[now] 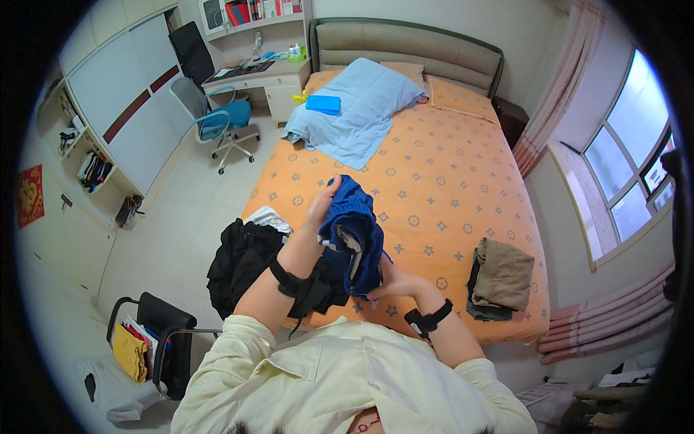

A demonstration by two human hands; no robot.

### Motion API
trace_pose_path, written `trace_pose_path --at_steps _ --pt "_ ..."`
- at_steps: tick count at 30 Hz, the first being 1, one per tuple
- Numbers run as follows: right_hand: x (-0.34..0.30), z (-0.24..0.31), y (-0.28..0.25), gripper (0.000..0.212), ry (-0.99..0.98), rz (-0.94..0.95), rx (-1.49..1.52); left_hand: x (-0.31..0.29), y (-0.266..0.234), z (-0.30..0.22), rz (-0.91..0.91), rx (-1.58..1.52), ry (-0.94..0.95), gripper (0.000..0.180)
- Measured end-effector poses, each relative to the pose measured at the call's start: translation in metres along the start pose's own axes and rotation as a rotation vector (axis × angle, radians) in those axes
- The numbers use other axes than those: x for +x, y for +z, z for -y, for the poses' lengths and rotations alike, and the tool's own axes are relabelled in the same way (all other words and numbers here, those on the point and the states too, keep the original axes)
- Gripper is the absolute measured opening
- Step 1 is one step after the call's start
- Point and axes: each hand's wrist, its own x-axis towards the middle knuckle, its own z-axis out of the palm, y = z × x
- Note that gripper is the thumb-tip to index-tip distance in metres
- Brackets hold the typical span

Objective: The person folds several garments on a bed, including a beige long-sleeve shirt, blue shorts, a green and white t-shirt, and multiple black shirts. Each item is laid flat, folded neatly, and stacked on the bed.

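Between my two hands is a blue garment (372,242) with a gathered, elastic-looking waistband, held up above the near part of the bed. My left hand (320,210) grips its upper left side, thumb up along the fabric. Lower down on the right, my right hand (389,278) is closed around the garment's bottom edge; some of its fingers are hidden by the cloth. A heap of black clothes (242,260) lies at the bed's left edge, under my left forearm, with a white piece (270,218) on its far side. Folded brown and dark clothes (504,275) are stacked at the right.
An orange patterned bedsheet (426,202) covers the bed. Farther back lie a light blue quilt (361,108) and a bright blue packet (323,105). A black chair (163,315) holding clothes stands at the lower left, and a blue swivel chair (224,123) by the desk.
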Motion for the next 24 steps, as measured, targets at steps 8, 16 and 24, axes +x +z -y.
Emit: trace_pose_path --at_steps 8,16,24 --pt "0.015 -0.011 0.008 0.040 0.007 -0.334 0.199 -0.005 -0.020 -0.023 0.244 -0.330 0.058 0.033" --pt "0.010 0.024 -0.066 0.037 -0.189 -0.210 1.029 -0.001 -0.057 -0.020 -0.228 0.178 0.401 0.034" --pt "0.039 0.041 -0.045 0.041 -0.155 -0.398 0.998 -0.035 -0.002 0.065 0.068 1.365 0.642 0.024"
